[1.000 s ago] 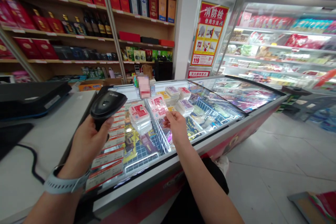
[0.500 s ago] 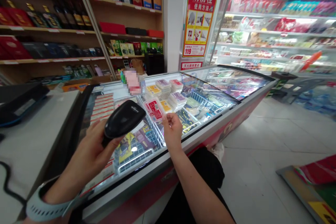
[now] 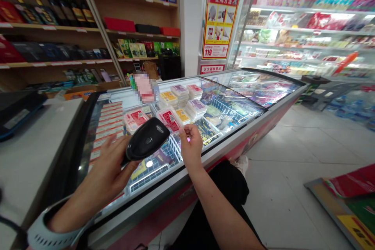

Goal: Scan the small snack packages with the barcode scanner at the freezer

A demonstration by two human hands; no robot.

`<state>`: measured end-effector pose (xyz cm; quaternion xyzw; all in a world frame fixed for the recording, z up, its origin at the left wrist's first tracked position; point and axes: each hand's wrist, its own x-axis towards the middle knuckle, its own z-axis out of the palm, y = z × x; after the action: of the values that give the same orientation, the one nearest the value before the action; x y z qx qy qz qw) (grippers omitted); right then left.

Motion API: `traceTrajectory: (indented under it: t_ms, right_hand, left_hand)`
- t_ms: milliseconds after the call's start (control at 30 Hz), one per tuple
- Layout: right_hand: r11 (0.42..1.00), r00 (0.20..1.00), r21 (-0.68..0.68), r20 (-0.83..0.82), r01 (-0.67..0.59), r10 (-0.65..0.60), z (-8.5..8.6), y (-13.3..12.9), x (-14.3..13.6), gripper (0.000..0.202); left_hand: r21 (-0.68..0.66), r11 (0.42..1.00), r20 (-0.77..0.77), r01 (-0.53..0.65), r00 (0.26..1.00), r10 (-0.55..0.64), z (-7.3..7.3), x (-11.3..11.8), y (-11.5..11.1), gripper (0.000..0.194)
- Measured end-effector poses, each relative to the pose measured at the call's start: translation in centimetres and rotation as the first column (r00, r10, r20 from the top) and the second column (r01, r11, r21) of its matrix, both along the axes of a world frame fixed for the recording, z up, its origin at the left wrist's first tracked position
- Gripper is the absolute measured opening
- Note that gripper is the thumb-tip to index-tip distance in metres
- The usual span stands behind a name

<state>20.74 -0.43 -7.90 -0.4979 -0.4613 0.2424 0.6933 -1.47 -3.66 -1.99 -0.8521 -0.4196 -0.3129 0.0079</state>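
Note:
My left hand (image 3: 109, 166) is wrapped round a black handheld barcode scanner (image 3: 148, 138), its head pointing up and right. In my right hand (image 3: 191, 146) the fingertips pinch the near corner of a clear plastic box with a red label (image 3: 170, 120), tilted so the label and barcode face me. The scanner's head is close to the box's lower left. Another red-labelled box (image 3: 136, 118) lies on the freezer glass behind the scanner. Beyond my right hand stand stacks of similar boxes with yellow (image 3: 168, 97), purple (image 3: 197, 106) and red labels (image 3: 194, 90).
The glass-topped chest freezer (image 3: 222, 134) runs away to the right, with wire baskets (image 3: 172, 150) of packages inside. A grey counter (image 3: 55, 125) is on the left. Shelves of boxes and bottles (image 3: 131, 27) stand behind, and a lit display fridge (image 3: 310, 35) at the right.
My left hand has moved the scanner right and slightly down, nearer the box. The red-labelled box on the glass shows more fully. My right hand keeps its pinch, and the view has shifted slightly.

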Motion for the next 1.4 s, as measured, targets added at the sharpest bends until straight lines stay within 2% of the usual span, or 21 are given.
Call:
traceTrajectory:
  t_ms: [333, 433, 567, 733, 833, 1033, 1133, 1200, 1300, 1400]
  right_hand:
    - [1.0, 1.0, -0.015, -0.002, 0.0, 0.0, -0.2, -0.1, -0.1, 0.022]
    - [0.998, 0.995, -0.041, -0.096, -0.039, 0.035, -0.1, 0.3, 0.5, 0.024]
    - [0.982, 0.951, -0.141, -0.298, -0.125, 0.079, 0.7, 2.1, 2.6, 0.029]
    - [0.901, 0.846, -0.322, -0.527, -0.29, 0.083, 1.9, 4.6, 5.1, 0.03]
    - [0.871, 0.827, -0.368, -0.558, -0.325, 0.073, 2.2, 5.7, 5.3, 0.032]
    - [0.872, 0.849, -0.381, -0.523, -0.308, 0.072, 1.6, 6.0, 5.0, 0.04]
    - [0.892, 0.884, -0.357, -0.458, -0.279, 0.093, 1.3, 5.1, 4.5, 0.043]
    - [0.909, 0.914, -0.32, -0.381, -0.269, 0.137, 1.3, 4.3, 3.8, 0.043]
    - [0.911, 0.947, -0.287, -0.211, -0.297, 0.243, 1.6, 3.6, 2.0, 0.041]
    - [0.902, 0.95, -0.307, -0.03, -0.304, 0.31, 2.5, 3.7, -0.3, 0.039]
  left_hand:
    - [-0.011, 1.0, 0.022, 0.01, 1.0, -0.01, 0.1, 0.2, -0.1, 0.035]
    - [-0.025, 1.0, 0.036, -0.011, 0.999, 0.012, 0.3, 0.2, -0.1, 0.036]
    - [0.01, 1.0, 0.058, -0.009, 0.998, 0.009, 0.8, -0.1, 0.1, 0.025]
    - [0.023, 0.997, 0.103, -0.071, 0.992, 0.069, 1.0, -0.8, 0.3, 0.024]
    - [0.017, 0.996, 0.124, -0.09, 0.988, 0.087, 1.0, -1.1, 0.3, 0.024]
    - [0.001, 0.99, 0.187, -0.143, 0.972, 0.14, 0.9, -1.1, 0.5, 0.033]
    - [-0.055, 0.973, 0.311, -0.224, 0.922, 0.23, 1.0, -1.2, 0.5, 0.04]
    - [-0.106, 0.933, 0.383, -0.343, 0.852, 0.356, 1.3, -1.5, 0.5, 0.044]
    - [-0.17, 0.802, 0.416, -0.573, 0.696, 0.586, 1.8, -2.2, 0.7, 0.049]
    - [-0.183, 0.707, 0.45, -0.683, 0.581, 0.678, 2.3, -3.0, 0.9, 0.052]
